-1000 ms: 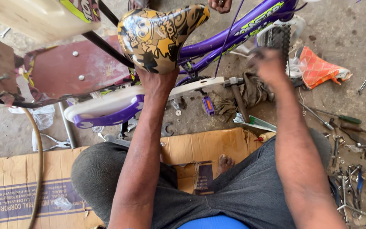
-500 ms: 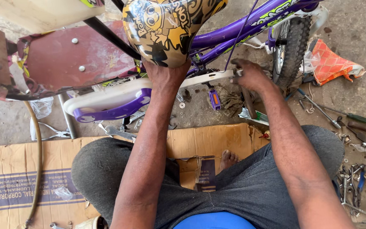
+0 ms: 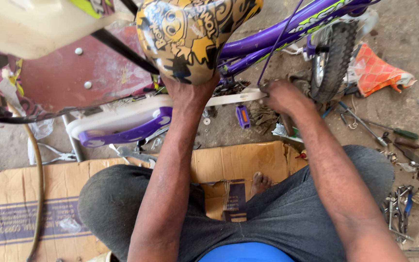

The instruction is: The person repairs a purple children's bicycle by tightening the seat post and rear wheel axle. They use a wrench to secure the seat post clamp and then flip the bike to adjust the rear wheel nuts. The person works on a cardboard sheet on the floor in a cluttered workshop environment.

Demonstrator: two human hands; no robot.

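R hand (image 3: 283,95) has come in from the far right since a sec ago, fingers now clenched on the end of the white chain guard (image 3: 136,116) by the rear wheel (image 3: 333,58). L hand (image 3: 190,94) stays gripping the yellow saddle (image 3: 195,36) from below, bike steadied, so work has shifted to the guard end.

Soft, even daylight fills the frame, with only faint shadows beneath the purple bicycle frame (image 3: 267,41). The cream panel (image 3: 35,24) at upper left is slightly overexposed. Focus is sharp centrally, with mild wide-angle stretching at the edges.
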